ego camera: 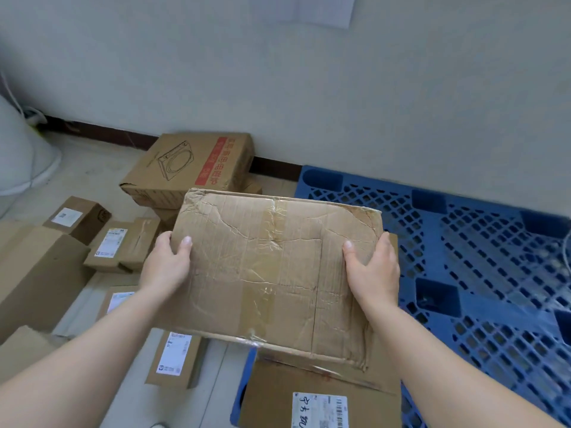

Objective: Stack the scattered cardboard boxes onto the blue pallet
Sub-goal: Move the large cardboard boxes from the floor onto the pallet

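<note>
Cardboard box (272, 273) front and centre: a wide, flat one, badly creased, with tape running across its top face, and the person has it by both ends. The left hand (167, 261) clamps the left edge, thumb lying on the top face, the other fingers curled round the side and out of sight. The right hand (372, 273) mirrors it on the right edge, thumb on top, fingers wrapped over the side. A firm two-handed grip, bare forearms reaching in from the bottom corners.

The box lies across the left border of the blue pallet (479, 242), whose open lattice deck spreads away to the right, up against the wall (309, 88). Under its near edge sits a second box (278, 393) with a handwritten label, on the pallet's near left corner; whether the gripped box touches it or hangs just above cannot be told.

Off to the left, on the floor (92, 171), the others lie scattered. A printed box (191, 168) with a red band is up by the wall, perched on other boxes. A small labelled box (77, 217) lies further left, a taped box (123, 245) just beside the left hand, a long plain box (37, 273) at the left edge, and a slim labelled box (174, 359) beneath the left forearm.
</note>
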### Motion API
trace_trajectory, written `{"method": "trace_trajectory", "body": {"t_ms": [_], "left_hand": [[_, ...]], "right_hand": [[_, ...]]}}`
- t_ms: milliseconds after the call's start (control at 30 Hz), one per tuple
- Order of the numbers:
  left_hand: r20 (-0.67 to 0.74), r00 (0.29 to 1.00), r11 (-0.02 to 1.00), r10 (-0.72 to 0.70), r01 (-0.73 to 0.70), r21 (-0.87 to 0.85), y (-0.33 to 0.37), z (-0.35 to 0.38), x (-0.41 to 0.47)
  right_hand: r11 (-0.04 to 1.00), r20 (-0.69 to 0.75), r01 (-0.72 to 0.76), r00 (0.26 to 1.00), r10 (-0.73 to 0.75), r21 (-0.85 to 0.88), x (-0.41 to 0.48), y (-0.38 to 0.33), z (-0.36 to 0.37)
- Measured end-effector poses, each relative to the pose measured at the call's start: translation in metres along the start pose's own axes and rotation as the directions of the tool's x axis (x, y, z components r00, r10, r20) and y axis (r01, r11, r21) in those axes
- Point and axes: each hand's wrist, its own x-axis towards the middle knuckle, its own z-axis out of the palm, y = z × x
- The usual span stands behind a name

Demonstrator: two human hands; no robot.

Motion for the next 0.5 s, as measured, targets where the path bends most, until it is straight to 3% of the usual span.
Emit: {"method": "trace_trajectory", "body": {"t_ms": [500], "left_hand": [[0.105, 0.986, 0.992, 0.128, -0.128, -0.001, 0.092, 0.090, -0.089]], "right_hand": [[0.981, -0.093, -0.189, 0.979, 0.184, -0.050, 0.021, 0.088, -0.135]]}}
